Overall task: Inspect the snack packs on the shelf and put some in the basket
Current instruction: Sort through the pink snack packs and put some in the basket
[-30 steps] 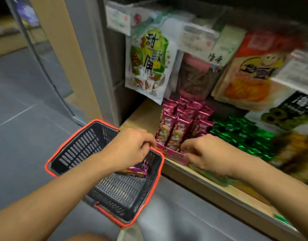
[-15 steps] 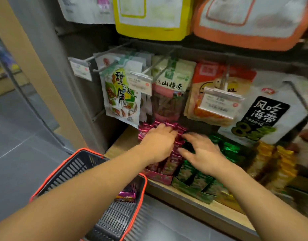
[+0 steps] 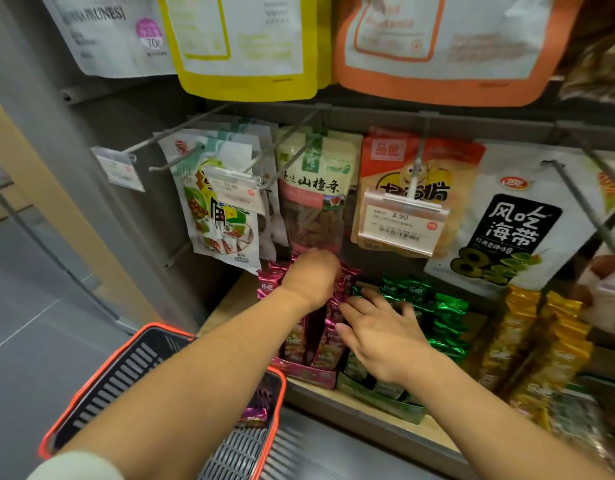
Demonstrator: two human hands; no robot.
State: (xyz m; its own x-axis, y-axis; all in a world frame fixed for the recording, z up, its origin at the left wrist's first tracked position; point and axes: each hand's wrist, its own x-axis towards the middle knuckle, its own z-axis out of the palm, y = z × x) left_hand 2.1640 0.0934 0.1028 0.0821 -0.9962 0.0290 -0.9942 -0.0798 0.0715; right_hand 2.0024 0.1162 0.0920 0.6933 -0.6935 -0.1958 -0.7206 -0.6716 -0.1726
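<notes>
Among the pink packs (image 3: 269,280) the left hand (image 3: 311,277) reaches, grip hidden; right hand (image 3: 382,341) rests outspread.

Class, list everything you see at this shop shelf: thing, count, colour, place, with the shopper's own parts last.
basket: one, black with orange rim, lower left
loose pack: one, pink, inside basket
pink packs: many, upright in a box on the shelf
green packs: many, right of the pink
gold packs: many, far right
hanging bags: several, mixed colours, on hooks above
price tags: at least three, white, on hook ends
shelf: one, wood, under the packs
left grip: on pink packs, fingers hidden
right grip: fingers spread, on green packs
</notes>
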